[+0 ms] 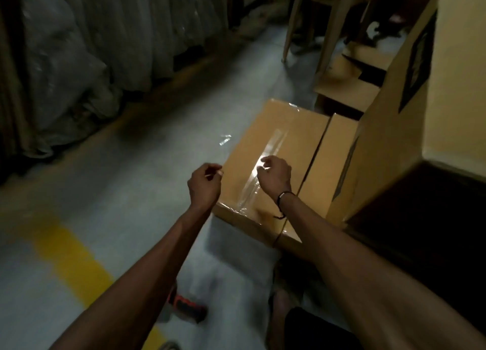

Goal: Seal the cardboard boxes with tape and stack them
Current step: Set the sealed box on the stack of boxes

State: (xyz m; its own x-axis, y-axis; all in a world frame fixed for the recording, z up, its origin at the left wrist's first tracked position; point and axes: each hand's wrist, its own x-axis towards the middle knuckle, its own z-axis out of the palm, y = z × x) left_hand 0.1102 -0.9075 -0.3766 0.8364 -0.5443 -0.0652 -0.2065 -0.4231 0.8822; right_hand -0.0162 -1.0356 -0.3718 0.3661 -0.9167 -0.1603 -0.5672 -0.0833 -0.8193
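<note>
Hands first: left hand (206, 182) is held curled just off the near-left corner of the cardboard box (273, 162), thumb and forefinger pinched on what looks like a thin clear end of tape; right hand (274, 176) is curled over the box top, fingertips pinched or pressed on the clear tape strip (265, 162) — exact grip cannot be told from the blur. The step in hand is judged to be a strip being laid across the box top. To be done well: tape should be kept taut between both hands, kept straight along its line, pressed down from the middle outward so no bubbles are trapped, and the end wrapped over the edge. Risk: slack tape folding onto itself. Box is on the floor (131, 191), plain brown, flaps shut, with glossy wrinkled tape already seen at the far corner and near edge; a seam runs along its right part. A taller box (394, 128) stands touching on the right. A red-and-black tool (184, 303), likely a tape dispenser, lies on the floor beneath the left forearm.
</note>
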